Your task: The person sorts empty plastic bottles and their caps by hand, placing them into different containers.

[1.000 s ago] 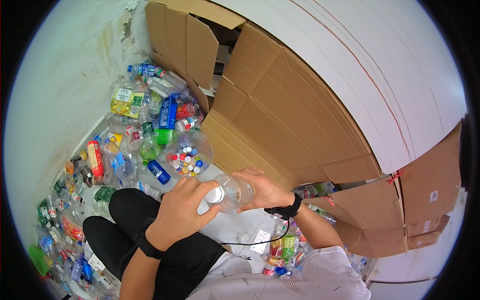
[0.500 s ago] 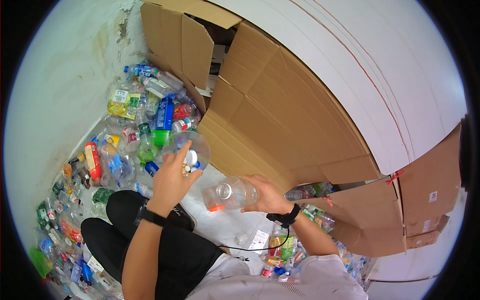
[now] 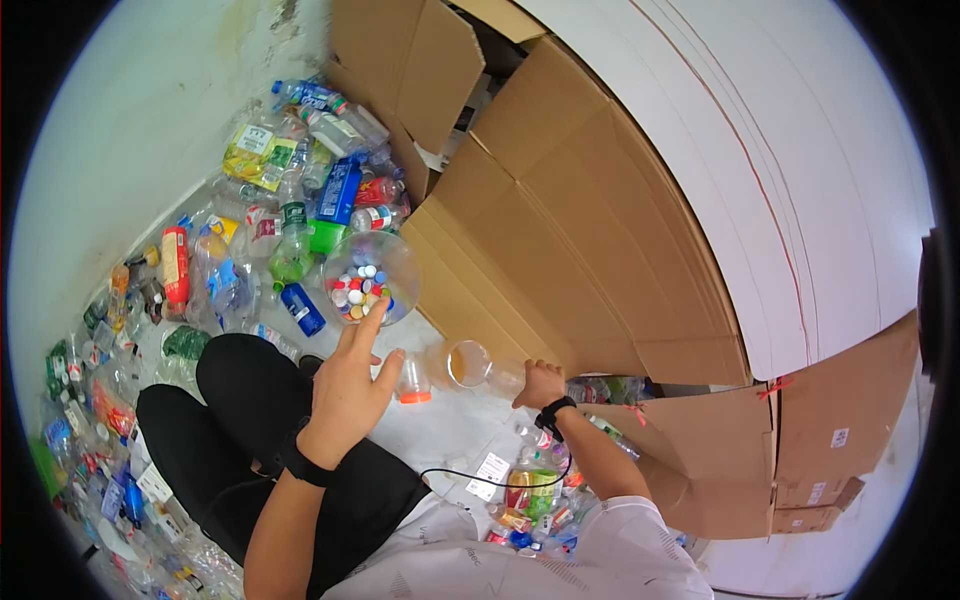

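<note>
My left hand (image 3: 352, 395) is open, with forefinger stretched out and thumb apart. Its fingertip overlaps the near edge of a clear round tub (image 3: 403, 262) holding several bottle caps (image 3: 352, 288) in white, red, yellow and blue. Right of my left thumb, a small clear container (image 3: 413, 375) with an orange rim sits over the pale floor. Beside it is a clear plastic bottle (image 3: 503, 378), with a round opening facing me. My right hand (image 3: 543, 383) has its fingers curled at the bottle's right end; the exact hold is partly hidden.
Plastic bottles (image 3: 290, 225) are heaped along the left wall, with more lying near my knees. A large cardboard sheet (image 3: 590, 220) stands ahead and to the right. More bottles (image 3: 535, 490) and a white label (image 3: 488, 476) lie by my right side. A black cable (image 3: 490, 486) reaches my right wrist.
My left hand has drawn back from over the tub, uncovering the caps. My right hand has shifted right and its grip is nearer the bottle's end. The view has turned slightly.
</note>
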Demonstrator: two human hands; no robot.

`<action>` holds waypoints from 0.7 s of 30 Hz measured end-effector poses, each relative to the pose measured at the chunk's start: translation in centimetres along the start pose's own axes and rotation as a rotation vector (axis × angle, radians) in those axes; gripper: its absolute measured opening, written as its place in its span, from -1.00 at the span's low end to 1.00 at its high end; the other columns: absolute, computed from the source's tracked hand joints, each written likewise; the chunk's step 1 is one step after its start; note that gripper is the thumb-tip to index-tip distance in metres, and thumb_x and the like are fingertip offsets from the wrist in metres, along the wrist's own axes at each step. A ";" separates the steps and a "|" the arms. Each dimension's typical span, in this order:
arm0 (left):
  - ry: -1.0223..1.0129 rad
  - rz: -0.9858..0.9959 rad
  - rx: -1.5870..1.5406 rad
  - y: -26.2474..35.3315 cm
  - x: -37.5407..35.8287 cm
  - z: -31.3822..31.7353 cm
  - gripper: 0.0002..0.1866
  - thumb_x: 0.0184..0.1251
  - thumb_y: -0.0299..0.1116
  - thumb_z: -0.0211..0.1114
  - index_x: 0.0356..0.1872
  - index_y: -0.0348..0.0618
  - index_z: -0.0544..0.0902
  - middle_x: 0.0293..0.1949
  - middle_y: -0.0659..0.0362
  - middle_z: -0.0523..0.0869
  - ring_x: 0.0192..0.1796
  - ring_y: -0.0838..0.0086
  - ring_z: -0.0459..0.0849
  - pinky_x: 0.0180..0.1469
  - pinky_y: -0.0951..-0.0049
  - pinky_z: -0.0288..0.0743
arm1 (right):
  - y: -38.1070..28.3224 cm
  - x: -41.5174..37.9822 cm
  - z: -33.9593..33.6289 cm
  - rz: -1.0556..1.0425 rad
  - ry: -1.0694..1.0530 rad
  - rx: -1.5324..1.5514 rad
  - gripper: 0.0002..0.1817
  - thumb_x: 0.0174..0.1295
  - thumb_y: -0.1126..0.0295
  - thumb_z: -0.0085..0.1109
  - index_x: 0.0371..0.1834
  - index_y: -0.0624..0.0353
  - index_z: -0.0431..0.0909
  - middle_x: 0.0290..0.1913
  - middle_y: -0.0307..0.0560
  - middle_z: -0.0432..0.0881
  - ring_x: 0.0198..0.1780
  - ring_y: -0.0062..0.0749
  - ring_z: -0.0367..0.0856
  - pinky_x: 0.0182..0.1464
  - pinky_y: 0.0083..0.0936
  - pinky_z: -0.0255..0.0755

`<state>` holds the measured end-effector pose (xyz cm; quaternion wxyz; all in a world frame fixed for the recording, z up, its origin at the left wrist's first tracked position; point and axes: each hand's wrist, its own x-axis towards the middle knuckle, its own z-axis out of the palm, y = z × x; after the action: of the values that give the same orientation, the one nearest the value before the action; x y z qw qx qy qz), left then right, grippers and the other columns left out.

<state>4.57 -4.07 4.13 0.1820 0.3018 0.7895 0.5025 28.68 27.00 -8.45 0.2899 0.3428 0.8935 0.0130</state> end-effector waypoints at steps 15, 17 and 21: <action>0.046 -0.023 -0.092 0.8 -2.5 -1.9 -0.31 0.37 -0.45 0.32 0.52 0.03 0.32 0.05 -0.04 0.65 -0.20 0.30 0.76 -0.21 0.38 0.65 | -4.0 5.7 -0.8 -0.017 -0.048 -0.555 -0.33 -0.29 0.20 0.63 0.04 0.05 0.69 0.11 -0.06 0.67 0.23 -0.19 0.59 0.30 -0.07 0.23; 0.056 -0.022 -0.098 0.9 -2.6 -2.2 -0.31 0.38 -0.45 0.31 0.52 0.02 0.33 0.05 -0.04 0.65 -0.20 0.30 0.76 -0.21 0.38 0.65 | -3.9 6.2 -0.4 -0.019 -0.043 -0.582 -0.38 -0.22 0.22 0.59 0.04 0.05 0.69 0.11 -0.07 0.67 0.23 -0.19 0.59 0.31 -0.07 0.22; 0.073 -0.013 -0.111 0.9 -2.6 -2.7 -0.32 0.38 -0.45 0.31 0.51 0.00 0.33 0.04 -0.04 0.66 -0.21 0.31 0.76 -0.22 0.38 0.64 | -4.0 6.6 0.0 -0.018 0.017 -0.650 -0.52 -0.01 0.27 0.43 0.06 0.05 0.69 0.10 -0.07 0.68 0.22 -0.19 0.59 0.34 -0.03 0.18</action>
<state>5.19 -7.32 6.01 0.1728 0.2677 0.7683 0.5552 22.31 28.04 -12.75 0.3770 0.2240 0.8480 0.2977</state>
